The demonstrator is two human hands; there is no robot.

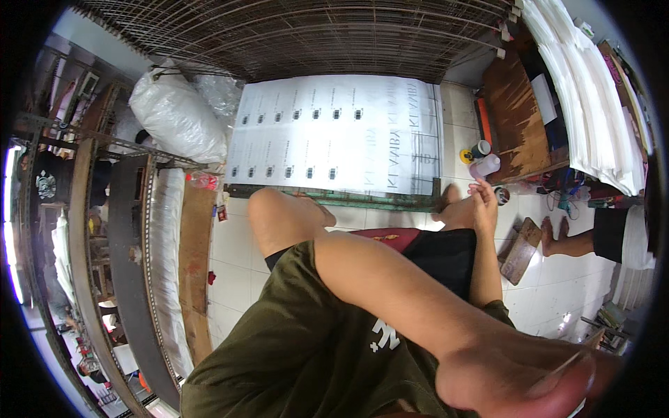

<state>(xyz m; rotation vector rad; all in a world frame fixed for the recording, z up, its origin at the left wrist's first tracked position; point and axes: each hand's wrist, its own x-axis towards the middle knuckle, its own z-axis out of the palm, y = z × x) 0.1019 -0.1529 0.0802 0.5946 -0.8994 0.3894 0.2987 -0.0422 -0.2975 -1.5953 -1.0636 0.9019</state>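
My right hand (486,203) is raised beside my right knee, palm partly turned up, with loosely bent fingers apart and nothing visible in them. Just beyond its fingertips is a translucent bottle with pinkish contents (486,165); whether they touch I cannot tell. My left arm crosses my body, and the left hand (516,376) looms large at the lower right, very close to the camera. Its fingers are mostly hidden. In front of my knees lie large white printed sheets (306,143) on a low table with a green edge (376,202).
A wire rack (313,38) rises behind the table. Left are a stuffed plastic bag (178,115) and shelving (129,258). On the right stand a dark cup (481,148), a low wooden stool (520,251), another person's legs (575,240) and stacked white sheets (585,90).
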